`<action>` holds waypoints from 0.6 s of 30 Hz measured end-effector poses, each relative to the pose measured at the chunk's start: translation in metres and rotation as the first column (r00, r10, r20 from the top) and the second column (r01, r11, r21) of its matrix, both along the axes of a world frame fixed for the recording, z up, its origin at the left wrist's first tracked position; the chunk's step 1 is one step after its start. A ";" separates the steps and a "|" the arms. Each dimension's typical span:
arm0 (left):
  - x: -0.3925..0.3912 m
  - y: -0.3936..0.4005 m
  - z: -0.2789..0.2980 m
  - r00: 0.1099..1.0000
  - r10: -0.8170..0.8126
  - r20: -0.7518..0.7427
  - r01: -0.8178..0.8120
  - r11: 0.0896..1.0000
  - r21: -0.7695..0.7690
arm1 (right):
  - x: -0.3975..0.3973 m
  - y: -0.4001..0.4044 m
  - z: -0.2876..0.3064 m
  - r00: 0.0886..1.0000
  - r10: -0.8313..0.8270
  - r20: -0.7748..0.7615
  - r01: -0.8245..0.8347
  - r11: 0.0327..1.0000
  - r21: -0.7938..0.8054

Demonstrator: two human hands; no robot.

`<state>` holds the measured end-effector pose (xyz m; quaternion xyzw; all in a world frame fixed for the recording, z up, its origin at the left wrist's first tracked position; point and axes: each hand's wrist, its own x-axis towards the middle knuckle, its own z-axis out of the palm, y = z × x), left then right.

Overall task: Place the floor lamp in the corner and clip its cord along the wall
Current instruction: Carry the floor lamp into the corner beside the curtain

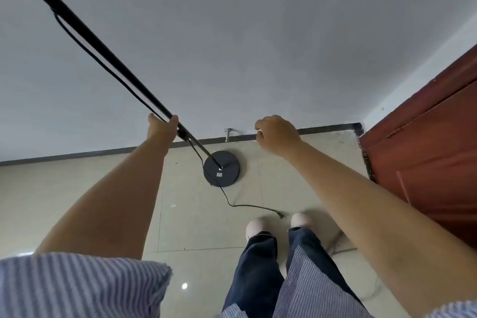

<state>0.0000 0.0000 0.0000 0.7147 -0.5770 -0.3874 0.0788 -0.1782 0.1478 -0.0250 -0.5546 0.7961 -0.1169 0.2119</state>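
Observation:
The floor lamp's black pole (87, 41) slants from the top left down to its round black base (222, 169), which sits on the tiled floor close to the wall. My left hand (162, 128) is closed around the lower pole. A thin black cord (77, 36) runs along the pole, leaves the base and trails across the floor to its plug (280, 214) near my shoes. My right hand (276, 134) hovers loosely curled to the right of the pole, in front of the baseboard, holding nothing that I can see.
A grey-white wall (232, 46) meets a dark baseboard (327, 128). A metal door stop (227, 135) juts from the baseboard behind the base. A red-brown door (426, 150) stands at the right, by the corner. My shoes (255, 227) stand on the beige tiles.

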 end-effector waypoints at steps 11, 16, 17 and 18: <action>-0.011 0.010 -0.005 0.934 0.265 -0.239 -0.265 0.964 0.032 | -0.032 -0.016 -0.032 0.956 0.048 0.291 -0.059 0.998 0.031; -0.019 0.052 0.010 0.784 0.327 -0.528 -0.204 0.939 0.279 | -0.024 -0.005 -0.043 0.822 0.000 0.570 -0.081 0.990 0.117; -0.019 0.057 0.011 0.760 0.339 -0.554 -0.193 0.933 0.305 | -0.020 -0.002 -0.046 0.778 0.001 0.628 -0.142 0.974 0.174; -0.021 0.061 0.015 0.726 0.362 -0.585 -0.193 0.924 0.331 | -0.017 0.001 -0.048 0.733 -0.015 0.680 -0.187 0.957 0.222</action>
